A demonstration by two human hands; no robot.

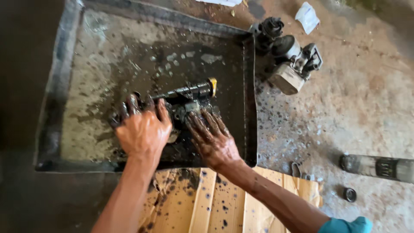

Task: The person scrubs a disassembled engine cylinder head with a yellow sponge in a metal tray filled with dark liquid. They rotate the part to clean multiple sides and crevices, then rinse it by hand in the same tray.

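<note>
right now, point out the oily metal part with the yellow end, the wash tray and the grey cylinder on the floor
oily metal part (189,91), head view, on its dark shaft
wash tray (249,99), head view, on its right rim
grey cylinder (379,167), head view, on its middle

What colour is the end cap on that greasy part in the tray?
Yellow: the end cap on the dark part, seen in the head view.

The metal tray (248,86) looks dull and rough, filmed with wet, glossy black oil — the dark metal part (189,92) in it shines the same way. Both hands are slick with grime. The wooden slats (207,203) are pale, matt, oil-spotted — the concrete floor (358,112) gritty.
</note>
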